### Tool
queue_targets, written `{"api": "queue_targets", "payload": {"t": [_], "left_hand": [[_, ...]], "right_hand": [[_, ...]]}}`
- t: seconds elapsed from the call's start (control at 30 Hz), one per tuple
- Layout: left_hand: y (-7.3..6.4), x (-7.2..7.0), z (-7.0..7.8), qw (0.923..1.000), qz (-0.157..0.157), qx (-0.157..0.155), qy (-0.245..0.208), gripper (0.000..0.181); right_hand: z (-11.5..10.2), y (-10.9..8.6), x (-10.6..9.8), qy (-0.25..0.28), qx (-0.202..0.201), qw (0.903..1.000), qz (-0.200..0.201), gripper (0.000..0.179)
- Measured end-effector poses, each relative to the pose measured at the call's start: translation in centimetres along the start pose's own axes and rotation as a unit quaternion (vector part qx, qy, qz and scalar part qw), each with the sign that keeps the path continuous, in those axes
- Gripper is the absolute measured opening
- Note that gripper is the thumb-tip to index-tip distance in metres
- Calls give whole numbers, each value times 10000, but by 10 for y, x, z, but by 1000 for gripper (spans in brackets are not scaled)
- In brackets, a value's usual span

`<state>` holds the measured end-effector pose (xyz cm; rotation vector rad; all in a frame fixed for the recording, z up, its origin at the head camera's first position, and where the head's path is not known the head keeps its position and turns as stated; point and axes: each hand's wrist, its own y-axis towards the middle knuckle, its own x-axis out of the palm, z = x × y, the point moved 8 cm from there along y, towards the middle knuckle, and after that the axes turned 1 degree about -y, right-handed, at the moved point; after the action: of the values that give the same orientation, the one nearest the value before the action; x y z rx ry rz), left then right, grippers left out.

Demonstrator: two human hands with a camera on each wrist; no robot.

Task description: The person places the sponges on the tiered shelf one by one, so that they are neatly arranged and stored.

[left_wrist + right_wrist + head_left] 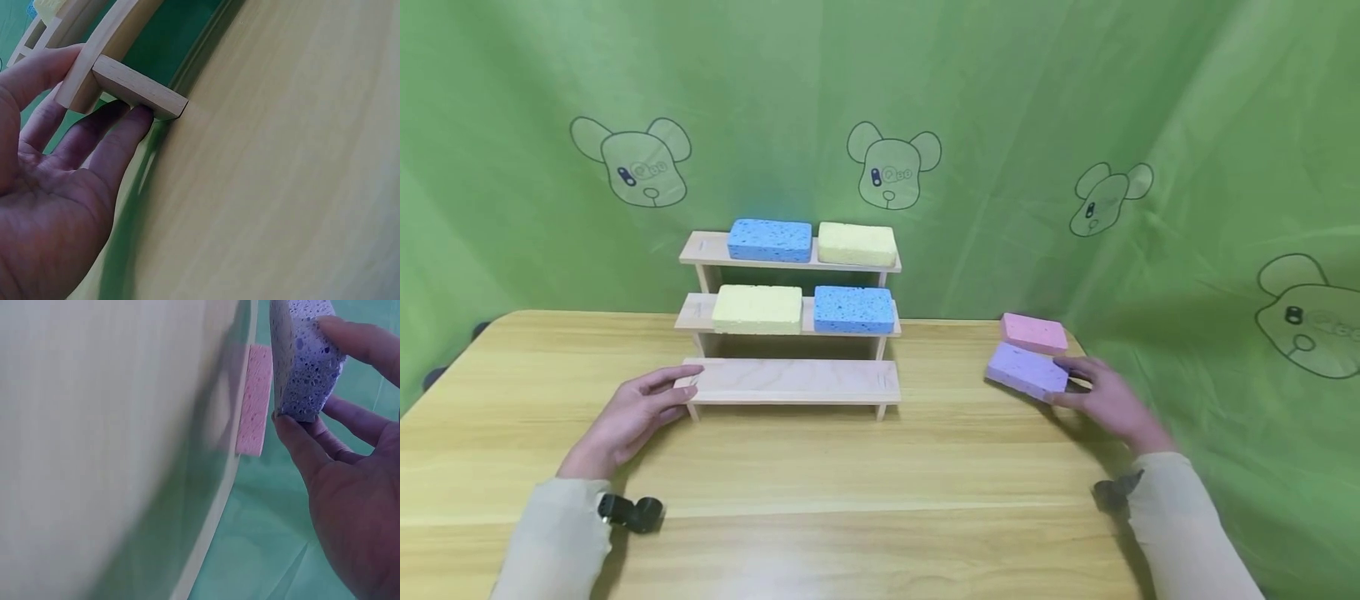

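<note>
The purple sponge (1026, 369) is pinched at its right end between the thumb and bent fingers of the right hand (1108, 402) and is held above the table (865, 492), near the pink sponge (1034, 332). The left end of the wooden rack's (797, 379) lowest shelf is gripped by the curled left hand (640, 412). On each upper shelf, one blue and one yellow sponge are set side by side. The table is backed by a green curtain (1000, 125).
</note>
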<state>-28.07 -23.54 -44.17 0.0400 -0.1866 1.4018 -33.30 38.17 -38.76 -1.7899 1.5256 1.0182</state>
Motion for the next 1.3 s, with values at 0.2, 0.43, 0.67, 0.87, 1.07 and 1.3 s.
{"api": "queue_targets", "payload": {"t": [0.2, 0.43, 0.67, 0.87, 1.07, 1.3], "left_hand": [[0, 1, 0, 10000, 5, 0, -12, 42], [3, 1, -2, 10000, -24, 18, -29, 44], [1, 0, -1, 10000, -22, 15, -91, 41], [0, 0, -1, 9999, -3, -43, -117, 41], [-1, -1, -1, 9999, -42, -9, -107, 42], [1, -1, -2, 9999, -16, -34, -128, 40]], "right_hand": [[-19, 1, 5, 275, -296, 9992, 9, 77], [-40, 7, 8, 650, -689, 9955, 38, 71], [-55, 7, 13, 988, -881, 9912, 25, 69], [-61, 6, 17, 1113, -877, 9899, -107, 67], [-63, 4, 20, 1255, -864, 9881, -227, 66], [-79, 1, 22, 1724, -1199, 9772, -328, 66]]}}
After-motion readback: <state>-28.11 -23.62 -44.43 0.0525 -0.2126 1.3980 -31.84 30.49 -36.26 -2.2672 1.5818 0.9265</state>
